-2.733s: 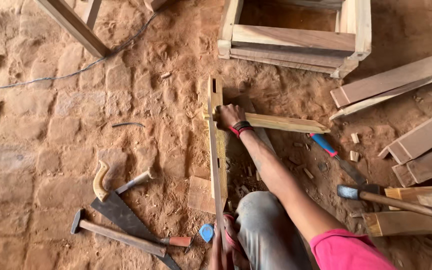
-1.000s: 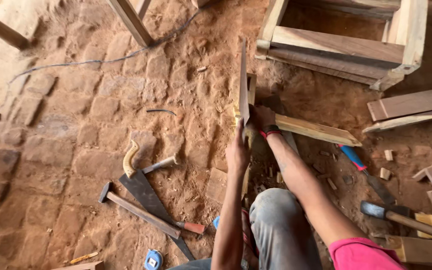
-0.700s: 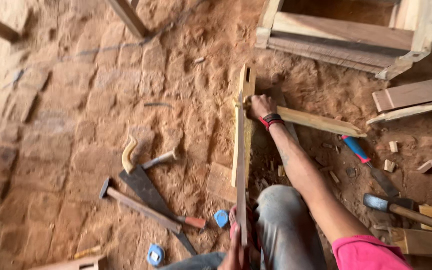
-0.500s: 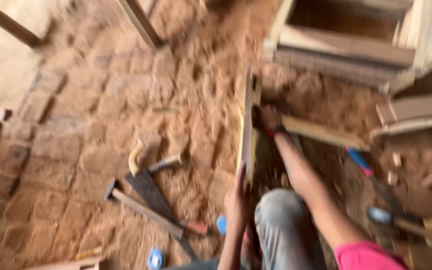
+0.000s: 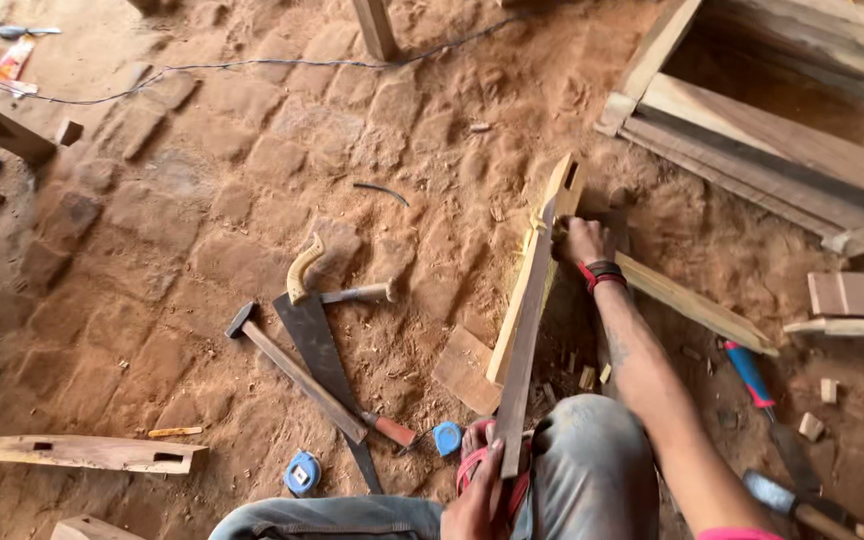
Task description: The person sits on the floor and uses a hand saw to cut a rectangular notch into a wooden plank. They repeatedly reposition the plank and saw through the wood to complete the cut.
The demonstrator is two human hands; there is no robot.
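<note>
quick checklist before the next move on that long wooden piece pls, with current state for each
1. Right hand holds the far end of the long wooden piece: ok.
2. Left hand has a grip on the near end: ok.
3. Piece meets the crossing slat squarely: cannot tell.
4. Hammer and handsaw lie clear of the piece: ok.
5. Ground around the piece free of clutter: not ok, offcuts lie near the knee.
6. Mortise slot at the far end unobstructed: ok.
</note>
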